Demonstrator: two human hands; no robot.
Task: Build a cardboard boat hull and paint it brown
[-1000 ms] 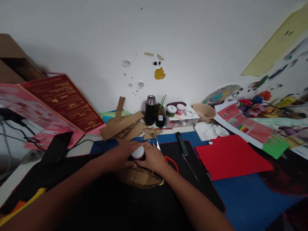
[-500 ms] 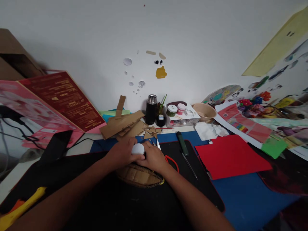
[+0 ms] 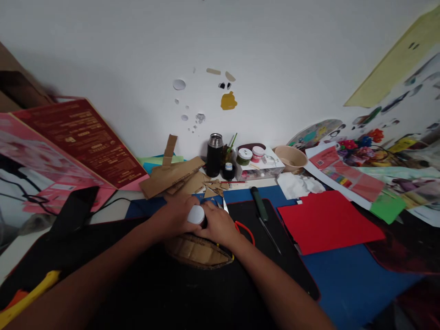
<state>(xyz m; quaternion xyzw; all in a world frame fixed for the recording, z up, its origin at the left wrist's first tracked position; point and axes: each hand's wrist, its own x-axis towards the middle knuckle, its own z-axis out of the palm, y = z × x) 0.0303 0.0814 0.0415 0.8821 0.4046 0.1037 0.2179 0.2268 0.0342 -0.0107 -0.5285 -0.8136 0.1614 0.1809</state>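
Note:
Both hands close in around a small jar with a round white lid [image 3: 196, 214], its dark side just showing on the right. My left hand [image 3: 176, 216] has its fingers and thumb wrapped about the left and near side. My right hand [image 3: 219, 224] is curled against the right side, and its fingertips are partly hidden. Just below the hands, on the black mat [image 3: 185, 298], lies a leaf-shaped corrugated cardboard piece [image 3: 199, 251], partly covered by them. Red-handled scissors [image 3: 248, 229] lie beside my right hand, blades partly hidden.
A green-handled screwdriver-like tool [image 3: 260, 206] and red sheet [image 3: 330, 222] lie to the right. Behind the hands are cardboard scraps [image 3: 172, 176], a black flask [image 3: 214, 158] and a box with jars [image 3: 259, 172]. A phone [image 3: 77, 208] and yellow-handled tool [image 3: 32, 293] are at left.
The view has shifted slightly. The white lid looks a little tilted, with more of the jar's dark side showing by my right fingers. Both hands stay around it.

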